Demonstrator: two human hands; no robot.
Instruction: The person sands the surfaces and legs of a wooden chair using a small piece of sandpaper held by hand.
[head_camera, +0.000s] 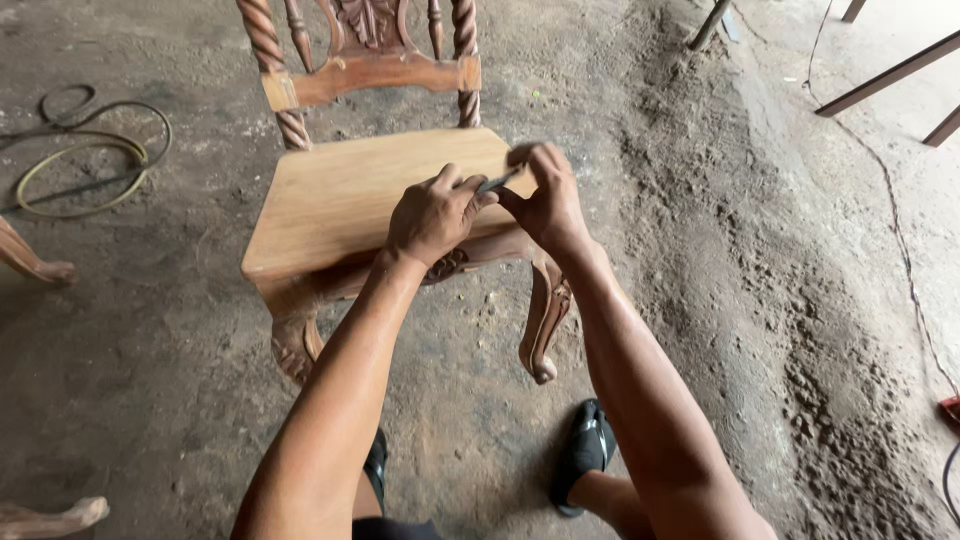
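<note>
Both hands, left hand (432, 215) and right hand (545, 195), clenched a thin grey metal blade (497, 182) on the near-right edge of the unfinished carved wooden chair's seat (340, 195); scraping apparently underway, needing steady, even pressure.

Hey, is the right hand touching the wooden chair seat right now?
Touching. The head view shows the right hand resting on the front corner of the chair seat, with no gap visible between them.

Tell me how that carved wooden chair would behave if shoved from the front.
The chair looks solid wood, so probably heavy and stiff. Its curved legs stand on a gritty floor, so it would likely scrape, not glide. The tall back may tip it rearward.
</note>
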